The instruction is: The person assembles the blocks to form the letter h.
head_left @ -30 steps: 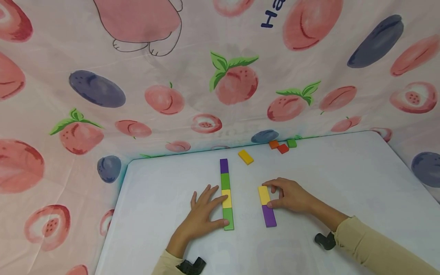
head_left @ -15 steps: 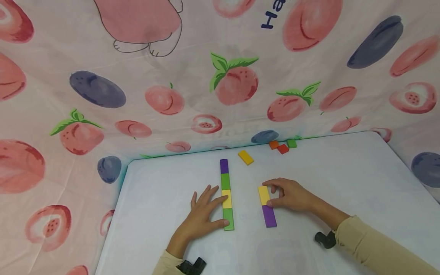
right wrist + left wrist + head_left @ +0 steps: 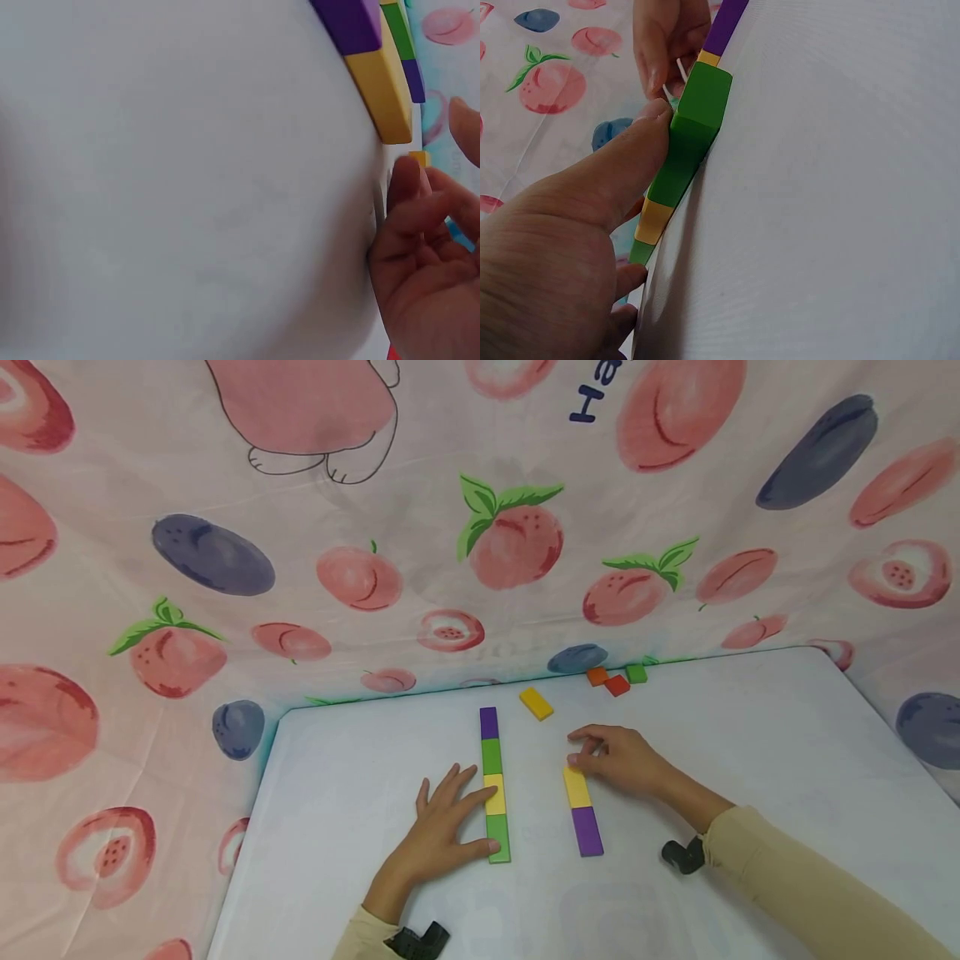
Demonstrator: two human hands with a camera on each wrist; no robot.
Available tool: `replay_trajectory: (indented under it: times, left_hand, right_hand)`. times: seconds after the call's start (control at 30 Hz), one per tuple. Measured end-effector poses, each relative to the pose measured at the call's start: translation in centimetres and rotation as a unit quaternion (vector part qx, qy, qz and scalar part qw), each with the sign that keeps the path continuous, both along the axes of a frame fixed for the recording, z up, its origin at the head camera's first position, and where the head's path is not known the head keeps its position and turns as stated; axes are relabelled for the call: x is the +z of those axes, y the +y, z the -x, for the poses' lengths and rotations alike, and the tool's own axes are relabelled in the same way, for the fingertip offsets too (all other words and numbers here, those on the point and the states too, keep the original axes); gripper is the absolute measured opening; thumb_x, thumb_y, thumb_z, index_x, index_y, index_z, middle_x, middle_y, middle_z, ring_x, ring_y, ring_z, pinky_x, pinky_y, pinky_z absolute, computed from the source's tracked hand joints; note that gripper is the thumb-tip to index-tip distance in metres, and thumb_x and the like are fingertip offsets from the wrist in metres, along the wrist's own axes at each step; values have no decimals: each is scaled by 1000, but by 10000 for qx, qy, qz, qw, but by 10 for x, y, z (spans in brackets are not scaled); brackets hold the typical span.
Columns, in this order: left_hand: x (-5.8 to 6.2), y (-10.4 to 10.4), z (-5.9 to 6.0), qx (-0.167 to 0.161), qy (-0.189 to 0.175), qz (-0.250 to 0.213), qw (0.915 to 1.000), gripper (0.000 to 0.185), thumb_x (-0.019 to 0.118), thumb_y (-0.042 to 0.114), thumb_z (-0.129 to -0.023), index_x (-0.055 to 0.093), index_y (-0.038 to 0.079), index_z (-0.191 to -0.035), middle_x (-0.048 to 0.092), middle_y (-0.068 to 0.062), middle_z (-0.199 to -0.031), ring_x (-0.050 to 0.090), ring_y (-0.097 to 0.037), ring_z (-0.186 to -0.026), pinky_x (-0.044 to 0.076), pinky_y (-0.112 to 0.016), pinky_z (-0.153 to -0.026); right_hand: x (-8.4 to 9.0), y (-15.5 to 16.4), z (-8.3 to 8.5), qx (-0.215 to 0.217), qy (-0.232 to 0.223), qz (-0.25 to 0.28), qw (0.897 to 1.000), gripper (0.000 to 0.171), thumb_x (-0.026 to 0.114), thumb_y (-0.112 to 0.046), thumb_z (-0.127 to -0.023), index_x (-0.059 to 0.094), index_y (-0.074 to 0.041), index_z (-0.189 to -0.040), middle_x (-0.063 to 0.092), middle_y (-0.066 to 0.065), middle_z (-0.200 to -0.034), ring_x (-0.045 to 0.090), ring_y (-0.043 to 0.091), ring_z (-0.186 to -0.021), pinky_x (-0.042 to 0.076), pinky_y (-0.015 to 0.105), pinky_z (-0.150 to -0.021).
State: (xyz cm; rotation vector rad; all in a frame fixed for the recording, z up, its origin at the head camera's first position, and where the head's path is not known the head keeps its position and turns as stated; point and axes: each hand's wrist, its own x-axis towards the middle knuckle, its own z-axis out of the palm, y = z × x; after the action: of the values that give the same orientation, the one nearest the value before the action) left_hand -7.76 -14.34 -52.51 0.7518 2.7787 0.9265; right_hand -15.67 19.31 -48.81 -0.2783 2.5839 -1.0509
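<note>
On the white counter [image 3: 750, 752], nine blocks are counted: four in a long row, two in a short row, and four loose ones at the far edge reduced to one yellow plus three small ones. At the left, the left hand [image 3: 438, 831] is laid flat with straight, spread fingers [image 3: 480, 795], the fingertips and thumb being pressed against the side of the four-block row [image 3: 492, 783]; nothing is gripped. This row is seen as a straight line running away from the person, made up, from far to near, of a purple, a green, a yellow and a green block, set end to end; in the left wrist view the thumb is shown touching the near green block [image 3: 694, 139]. To its right, well apart, a two-block row [image 3: 581, 810] is laid parallel, with a yellow block at the far end and a purple block at the near end, both flat and rectangular. The right hand [image 3: 618, 760] is placed at the far end of this row, its fingers loosely curled and holding nothing, the fingertips lying just beside the yellow end. Farther back, a loose yellow block [image 3: 536, 702] is laid askew, and by the counter's far edge an orange block [image 3: 597, 676], a red block [image 3: 617, 684] and a green block [image 3: 637, 673] are clustered together.
</note>
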Motion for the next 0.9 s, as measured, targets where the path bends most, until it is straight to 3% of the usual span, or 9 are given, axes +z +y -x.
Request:
replay_trajectory:
  times: [0.43, 0.67, 0.9]
  left_hand:
    - [-2, 1, 2, 50, -261, 175, 9995, 74, 73, 61, -86, 50, 34, -151, 26, -2, -170, 8, -28, -161, -5, -69, -120]
    - [-3, 0, 2, 31, -256, 189, 9995, 74, 71, 63, -86, 50, 34, -151, 25, -2, -170, 8, -28, -161, -5, -69, -120]
    - [-2, -1, 2, 57, -283, 244, 9993, 74, 71, 64, -86, 50, 34, -151, 25, -2, -170, 7, -28, -161, -5, -69, -120]
  right_hand:
    - [4, -27, 40, -699, 357, 206, 9967, 40, 72, -42, -94, 71, -14, -122, 71, 8, -106, 63, 27, -103, 54, 44, -92]
    - [1, -33, 54, -850, 352, 279, 9954, 38, 74, -39, -93, 72, -12, -119, 72, 9, -107, 63, 27, -102, 54, 43, -93]
    - [-3, -36, 63, -974, 84, 32, 9952, 40, 74, -42, -93, 72, -10, -117, 72, 10, -110, 62, 27, -103, 55, 38, -89]
